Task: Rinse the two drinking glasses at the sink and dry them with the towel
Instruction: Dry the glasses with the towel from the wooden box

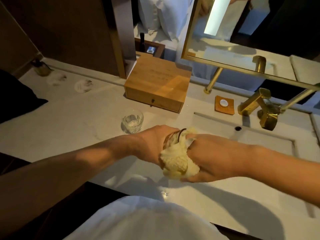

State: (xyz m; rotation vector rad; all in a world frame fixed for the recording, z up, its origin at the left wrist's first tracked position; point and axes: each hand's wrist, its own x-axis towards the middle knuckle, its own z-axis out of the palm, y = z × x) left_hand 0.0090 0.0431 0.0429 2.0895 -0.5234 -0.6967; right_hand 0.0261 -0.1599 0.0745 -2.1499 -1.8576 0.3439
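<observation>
My left hand (152, 142) grips a drinking glass (171, 138), tilted on its side above the counter's front, its rim toward the right. A cream towel (176, 161) is bunched around and into that glass, and my right hand (213, 158) presses it there, fingers pushed into the cloth. Most of the held glass is hidden by hand and towel. The second glass (133, 122) stands upright on the white counter (69, 127), just beyond my left hand and apart from it.
A wooden drawer box (157, 85) stands at the back of the counter. The white sink basin (266, 142) lies to the right under a gold faucet (254, 106). A wooden coaster (224, 103) rests behind the basin. A gold-framed mirror (242, 32) hangs above.
</observation>
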